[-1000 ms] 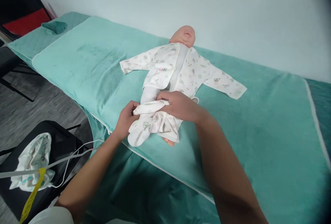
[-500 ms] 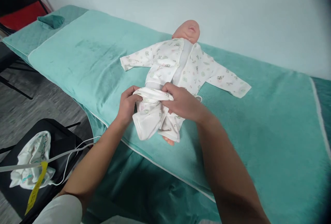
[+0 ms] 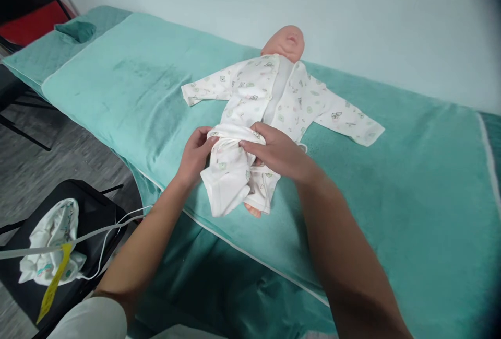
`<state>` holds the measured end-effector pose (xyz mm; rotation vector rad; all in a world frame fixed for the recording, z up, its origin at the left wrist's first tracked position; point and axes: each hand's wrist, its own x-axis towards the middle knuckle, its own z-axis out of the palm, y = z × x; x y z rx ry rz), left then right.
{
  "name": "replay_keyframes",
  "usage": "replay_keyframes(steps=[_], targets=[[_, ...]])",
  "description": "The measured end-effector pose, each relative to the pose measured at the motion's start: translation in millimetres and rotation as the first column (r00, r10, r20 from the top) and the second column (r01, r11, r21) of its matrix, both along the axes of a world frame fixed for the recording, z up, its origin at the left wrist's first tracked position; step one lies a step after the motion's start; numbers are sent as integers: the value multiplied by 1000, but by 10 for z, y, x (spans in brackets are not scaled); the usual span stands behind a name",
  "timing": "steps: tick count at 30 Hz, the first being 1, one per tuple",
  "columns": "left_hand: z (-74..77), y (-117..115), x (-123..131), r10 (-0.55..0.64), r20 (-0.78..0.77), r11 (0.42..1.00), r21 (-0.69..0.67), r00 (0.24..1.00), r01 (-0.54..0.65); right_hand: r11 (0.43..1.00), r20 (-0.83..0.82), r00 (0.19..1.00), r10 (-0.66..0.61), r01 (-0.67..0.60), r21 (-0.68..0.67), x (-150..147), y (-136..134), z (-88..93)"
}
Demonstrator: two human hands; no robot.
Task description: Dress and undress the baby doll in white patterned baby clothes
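Observation:
A baby doll [image 3: 284, 44] lies on its back, its head toward the wall. It wears a white printed jacket [image 3: 250, 88] that is unfastened down the front, the sleeves spread to both sides. White printed baby trousers [image 3: 227, 169] are on the doll's legs, bunched at the waist. My left hand [image 3: 195, 153] pinches the waistband at its left side. With thumb and fingers, my right hand [image 3: 276, 151] grips the waistband near its middle and right. One doll foot [image 3: 253, 210] peeks from a trouser leg; the other foot is hidden.
The doll lies on a bed with a green cover [image 3: 376, 213], against a white wall [image 3: 376, 25]. At lower left, a black chair [image 3: 94, 208] bears a white diaper [image 3: 55, 240]. A white cable with a yellow tag [image 3: 55, 287] crosses it. Another chair [image 3: 31, 15] stands at upper left.
My right hand has shifted its fingers a little along the waistband. The waistband sits slightly higher, and the left trouser leg hangs straighter. The view has moved slightly.

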<state>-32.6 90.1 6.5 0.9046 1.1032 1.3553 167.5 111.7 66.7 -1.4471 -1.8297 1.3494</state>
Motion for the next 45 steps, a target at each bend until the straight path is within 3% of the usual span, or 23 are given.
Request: replay_keyframes(steps=[2,4,8,12,15,19,23,28,32,38,42,45], targets=[[-45,-187,-12,77,-48,997,-4,996,-77,1000,-5,1000,13,-13,-2,4,4,-2],[-89,-431,-49,82,-107,996,-34,991,-86,999,-1,1000,31,-31,8,9,9,-14],[-204,-889,-127,-80,-74,990,-126,994,70,991,41,996,74,-78,110,27,19,-33],[-327,-1073,-153,-264,5,949,-175,964,261,972,87,985,147,-160,170,63,25,0],[-347,-1075,-163,-248,-48,955,-180,968,236,965,67,971,228,-235,119,108,28,48],[-225,-1036,-179,-154,-291,985,-116,944,125,956,18,958,286,-286,68,155,33,82],[-13,-929,-159,-108,-487,990,24,866,137,958,22,962,273,-274,83,150,33,64],[132,-646,-164,-122,-688,981,25,716,192,987,30,990,140,-142,71,108,26,12],[115,-387,-223,-128,-719,985,-11,683,173,996,9,996,85,-85,40,86,30,4],[31,-88,-185,24,-743,999,40,669,8,998,11,1000,16,-17,53,35,34,-18],[-24,-202,-161,99,-705,995,75,703,-64,999,22,1000,17,-18,51,19,34,-43],[-27,-478,-203,105,-616,987,-31,781,-157,998,33,999,23,-25,56,23,35,-56]])
